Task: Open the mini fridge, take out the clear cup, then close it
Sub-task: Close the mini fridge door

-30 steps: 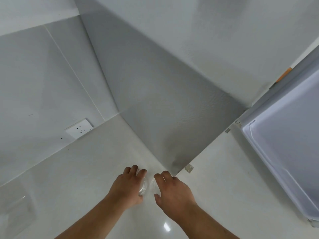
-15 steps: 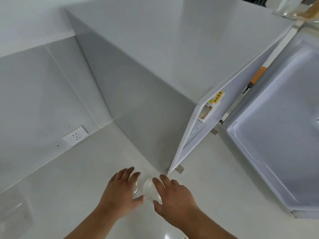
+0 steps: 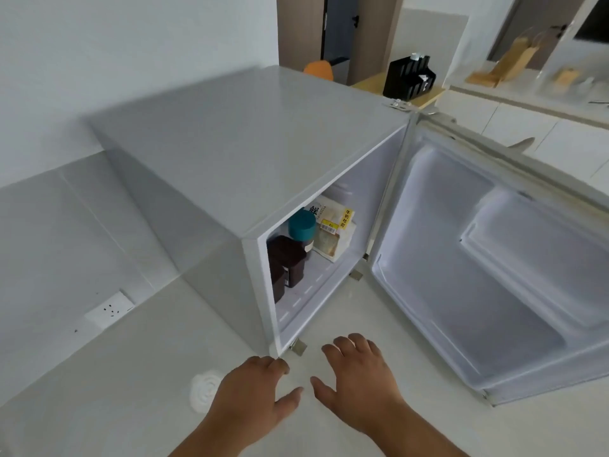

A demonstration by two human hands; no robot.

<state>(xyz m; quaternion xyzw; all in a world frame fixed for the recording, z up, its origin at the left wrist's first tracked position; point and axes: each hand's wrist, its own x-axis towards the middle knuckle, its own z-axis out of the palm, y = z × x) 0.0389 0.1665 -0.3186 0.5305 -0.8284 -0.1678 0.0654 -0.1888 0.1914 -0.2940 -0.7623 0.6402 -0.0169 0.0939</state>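
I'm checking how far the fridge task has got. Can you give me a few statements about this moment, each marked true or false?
1. The fridge door stands open. True.
2. The left hand grips the clear cup. False: both the left and the right hand are open and empty; the cup sits on the floor beside the left hand.
3. A teal-capped bottle stands inside the fridge. True.
4. The fridge interior is empty. False: dark containers and a packaged loaf are inside.
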